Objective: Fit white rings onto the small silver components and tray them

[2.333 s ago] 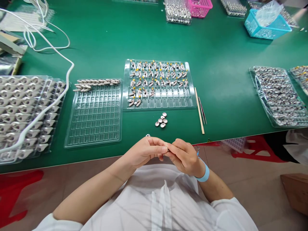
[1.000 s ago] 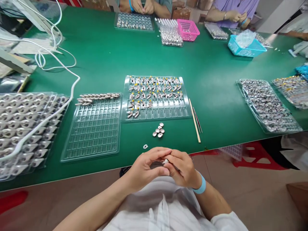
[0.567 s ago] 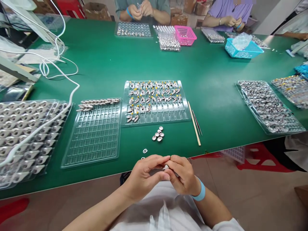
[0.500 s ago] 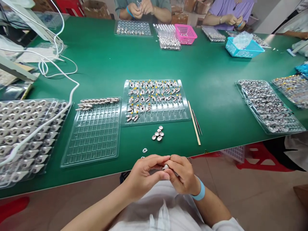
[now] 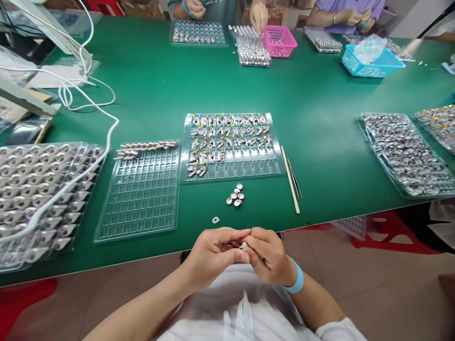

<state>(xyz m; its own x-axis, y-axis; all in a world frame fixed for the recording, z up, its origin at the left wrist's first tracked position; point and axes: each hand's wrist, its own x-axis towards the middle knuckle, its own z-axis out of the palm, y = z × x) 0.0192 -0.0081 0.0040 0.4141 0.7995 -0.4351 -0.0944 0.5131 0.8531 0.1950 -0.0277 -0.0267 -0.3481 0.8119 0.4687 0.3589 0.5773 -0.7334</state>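
Observation:
My left hand (image 5: 213,251) and my right hand (image 5: 268,255) meet just below the near edge of the green table (image 5: 320,99). Both pinch one small pale part (image 5: 243,245) between their fingertips; most of it is hidden. A blue band (image 5: 297,280) circles my right wrist. Just ahead lie a small ring (image 5: 215,219) and a cluster of several little round metal caps (image 5: 235,195). Beyond them a clear tray (image 5: 249,166) holds rows of small grey parts with yellow tips.
A nearly empty clear tray (image 5: 140,194) lies left of centre, a full tray (image 5: 39,189) with a white cable (image 5: 99,118) across it further left. A wooden stick and tweezers (image 5: 292,177) lie right of the middle tray. More trays (image 5: 401,151) sit right. Co-workers' hands, pink basket (image 5: 280,41) and blue basket (image 5: 373,64) at far edge.
My hands stay pinched together on the small part, with slight finger shifts. The view tilted up, then a little down. A co-worker's hand has reached to the pink basket.

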